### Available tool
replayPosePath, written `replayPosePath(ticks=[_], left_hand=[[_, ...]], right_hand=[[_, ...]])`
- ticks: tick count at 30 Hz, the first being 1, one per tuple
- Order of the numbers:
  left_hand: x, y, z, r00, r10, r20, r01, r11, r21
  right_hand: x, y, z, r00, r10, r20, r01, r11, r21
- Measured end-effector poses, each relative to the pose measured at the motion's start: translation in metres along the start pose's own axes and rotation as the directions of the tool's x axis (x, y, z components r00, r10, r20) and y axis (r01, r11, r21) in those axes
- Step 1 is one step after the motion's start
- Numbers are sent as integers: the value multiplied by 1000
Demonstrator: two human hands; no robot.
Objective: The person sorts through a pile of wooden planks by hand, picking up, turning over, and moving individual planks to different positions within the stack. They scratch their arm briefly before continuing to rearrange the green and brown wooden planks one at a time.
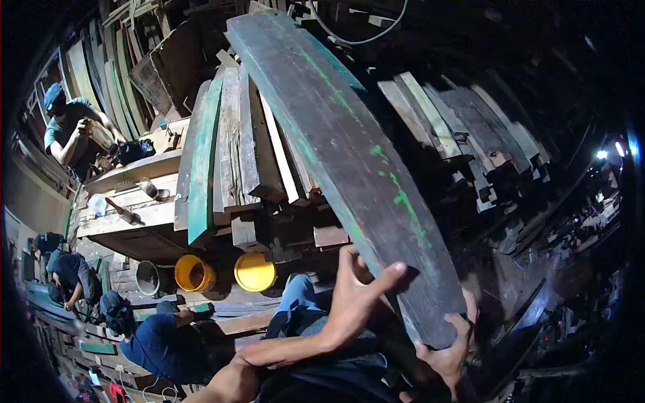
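A long, wide wooden plank (356, 148) slants from the top centre down to the lower right, its dark face marked with streaks of green paint. My left hand (359, 285) grips its left edge, thumb laid on the upper face and fingers curled against the side. At the near end, my right hand (450, 342) is closed around the corner, fingers over the end and right edge. The undersides of both grips are hidden by the board. Part of its far end overlaps stacked boards.
Stacked boards (232, 134) lie left of the plank, with another stack (463, 121) to the right. Yellow buckets (195, 273) stand below a workbench (158, 213). One person (74, 124) works behind the bench; others, including one in a dark blue shirt (164, 346), crouch at lower left.
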State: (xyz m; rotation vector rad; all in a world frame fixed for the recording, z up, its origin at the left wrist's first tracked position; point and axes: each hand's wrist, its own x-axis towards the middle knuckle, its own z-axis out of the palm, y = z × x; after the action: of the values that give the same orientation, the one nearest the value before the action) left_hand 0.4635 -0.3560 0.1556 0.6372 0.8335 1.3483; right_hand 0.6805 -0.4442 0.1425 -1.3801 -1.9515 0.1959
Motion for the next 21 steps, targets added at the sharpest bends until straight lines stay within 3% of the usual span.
replayPosePath(ticks=[1,3,5,6,7,9,11,13,15,16,17,19,21], left_hand=[[5,14,-9,1000,10,-23,-7,993,120],[20,28,-36,994,-18,-109,30,993,115],[29,51,-49,985,78,-154,-61,992,114],[33,75,-41,990,87,-113,-83,996,46],[39,85,-53,973,113,-201,-89,988,125],[68,95,-64,914,293,-282,-251,952,176],[99,112,-103,869,382,-315,-284,906,315],[146,137,-107,802,541,-254,-470,834,289],[213,158,-161,824,565,-32,-481,729,487],[254,163,-191,845,535,-15,-461,742,487],[290,166,-216,857,515,5,-456,753,474],[298,168,-227,950,309,47,-295,836,463],[288,164,-205,915,401,39,-353,751,558]], right_hand=[[12,-3,10,1000,11,11,-11,1000,29],[42,-13,25,999,8,51,-13,995,96],[78,-27,45,997,16,74,-40,938,346],[96,-28,55,992,10,126,-56,928,368],[113,-34,65,987,15,161,-82,907,414],[152,-48,81,955,26,294,-194,805,561],[188,-56,121,971,11,237,-195,607,770],[221,-59,177,998,56,-5,-33,650,759],[283,-69,197,994,93,-65,-7,622,783],[288,-74,185,984,134,-117,-27,764,644],[283,-74,177,991,52,-125,43,756,653],[261,-73,181,970,-124,-211,180,945,272],[252,-54,206,961,-196,-196,242,936,255]])
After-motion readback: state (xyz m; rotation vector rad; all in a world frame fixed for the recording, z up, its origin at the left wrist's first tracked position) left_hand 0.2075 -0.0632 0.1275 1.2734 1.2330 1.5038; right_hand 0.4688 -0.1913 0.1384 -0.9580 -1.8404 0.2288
